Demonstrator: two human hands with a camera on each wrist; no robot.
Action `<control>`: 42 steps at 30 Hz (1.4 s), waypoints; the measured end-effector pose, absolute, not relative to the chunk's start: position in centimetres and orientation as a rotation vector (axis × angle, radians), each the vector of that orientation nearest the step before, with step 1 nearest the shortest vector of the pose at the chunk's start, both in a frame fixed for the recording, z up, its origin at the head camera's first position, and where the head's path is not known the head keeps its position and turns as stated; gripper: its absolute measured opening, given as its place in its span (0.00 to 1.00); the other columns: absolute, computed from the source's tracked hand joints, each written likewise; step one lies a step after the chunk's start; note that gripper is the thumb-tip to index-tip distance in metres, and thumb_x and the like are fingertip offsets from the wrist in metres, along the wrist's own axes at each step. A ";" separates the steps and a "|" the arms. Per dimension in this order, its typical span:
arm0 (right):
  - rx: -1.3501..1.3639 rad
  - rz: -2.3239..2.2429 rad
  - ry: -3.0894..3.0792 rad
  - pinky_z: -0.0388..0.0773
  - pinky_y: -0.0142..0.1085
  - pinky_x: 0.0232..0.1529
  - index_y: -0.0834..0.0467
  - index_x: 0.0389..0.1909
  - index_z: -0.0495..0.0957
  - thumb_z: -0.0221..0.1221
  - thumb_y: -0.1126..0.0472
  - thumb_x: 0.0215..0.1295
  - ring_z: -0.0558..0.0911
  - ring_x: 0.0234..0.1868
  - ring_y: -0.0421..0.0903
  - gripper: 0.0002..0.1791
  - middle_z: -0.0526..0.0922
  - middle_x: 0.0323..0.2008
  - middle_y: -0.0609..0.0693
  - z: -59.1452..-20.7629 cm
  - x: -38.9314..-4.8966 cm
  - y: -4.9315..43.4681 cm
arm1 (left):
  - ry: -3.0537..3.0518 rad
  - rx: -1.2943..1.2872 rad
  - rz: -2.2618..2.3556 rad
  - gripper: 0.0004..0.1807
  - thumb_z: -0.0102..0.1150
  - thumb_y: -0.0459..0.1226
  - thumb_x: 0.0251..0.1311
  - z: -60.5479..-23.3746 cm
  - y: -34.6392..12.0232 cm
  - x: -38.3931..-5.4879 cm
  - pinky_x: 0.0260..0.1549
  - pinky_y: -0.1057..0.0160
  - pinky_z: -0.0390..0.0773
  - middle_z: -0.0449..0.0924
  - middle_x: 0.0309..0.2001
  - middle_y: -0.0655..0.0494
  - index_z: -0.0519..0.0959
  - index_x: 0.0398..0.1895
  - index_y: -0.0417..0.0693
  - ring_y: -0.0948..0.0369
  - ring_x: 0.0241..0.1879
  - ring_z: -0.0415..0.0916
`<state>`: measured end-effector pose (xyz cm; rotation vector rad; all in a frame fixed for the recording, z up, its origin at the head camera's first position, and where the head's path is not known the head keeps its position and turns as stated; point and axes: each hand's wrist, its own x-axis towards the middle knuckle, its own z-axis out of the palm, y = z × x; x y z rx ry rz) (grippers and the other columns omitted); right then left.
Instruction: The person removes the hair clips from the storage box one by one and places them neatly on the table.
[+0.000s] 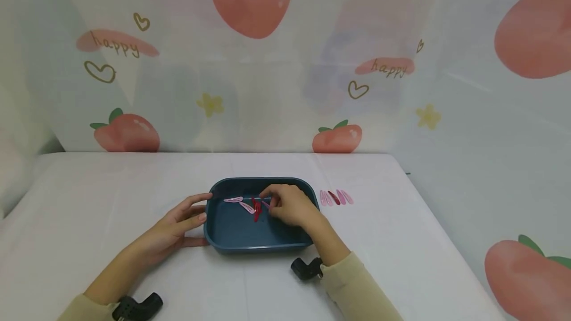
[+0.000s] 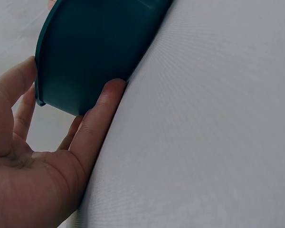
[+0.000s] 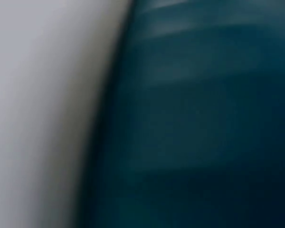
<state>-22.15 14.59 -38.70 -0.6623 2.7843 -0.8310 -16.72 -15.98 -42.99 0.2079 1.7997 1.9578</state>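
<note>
A dark blue-green rectangular tray (image 1: pixel 232 232) stands on the table in the head view. My left hand (image 1: pixel 178 222) rests against its left end with fingers spread and extended; the left wrist view shows those fingertips touching the tray's outer wall (image 2: pixel 95 47). Inside the tray, the thumb and fingers of my right hand (image 1: pixel 290 205) pinch a small purple snap hair clip (image 1: pixel 265 204). Just left of it lie red hair clips (image 1: pixel 256 209) and two pink ones, including a pink hair clip (image 1: pixel 233 199). Only the blurred tray wall (image 3: pixel 204 118) fills the right wrist view.
Right of the tray, several pink, red and purple hair clips (image 1: pixel 333 197) lie side by side in a row. A white cloth covers the table (image 1: pixel 383 261). Behind it hangs a fruit-patterned backdrop (image 1: pixel 267 78). Black wrist devices (image 1: pixel 138 306) sit at both sleeves.
</note>
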 end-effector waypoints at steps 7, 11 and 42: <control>-0.827 -1.170 2.627 0.75 0.32 0.29 0.55 0.56 0.81 0.62 0.68 0.64 0.76 0.30 0.44 0.20 0.76 0.31 0.47 -37.0 -22.4 16.6 | 1.793 0.201 1.969 0.30 0.52 0.40 0.74 -43.0 -15.9 -16.7 0.52 0.41 0.80 0.49 0.75 0.40 0.57 0.76 0.59 0.39 0.70 0.58; -0.746 -1.456 2.455 0.81 0.34 0.35 0.57 0.59 0.78 0.61 0.69 0.65 0.79 0.34 0.48 0.21 0.76 0.37 0.55 -36.3 -22.6 19.2 | 1.797 0.202 1.971 0.31 0.53 0.40 0.74 -43.0 -16.0 -16.7 0.51 0.41 0.80 0.50 0.75 0.39 0.57 0.76 0.59 0.38 0.70 0.58; -0.458 -1.887 2.256 0.85 0.38 0.47 0.61 0.61 0.75 0.58 0.69 0.69 0.84 0.38 0.45 0.20 0.75 0.40 0.54 -35.7 -23.9 26.6 | 1.806 0.156 1.950 0.31 0.54 0.41 0.73 -42.7 -15.8 -16.4 0.51 0.41 0.81 0.49 0.76 0.40 0.57 0.76 0.59 0.38 0.70 0.58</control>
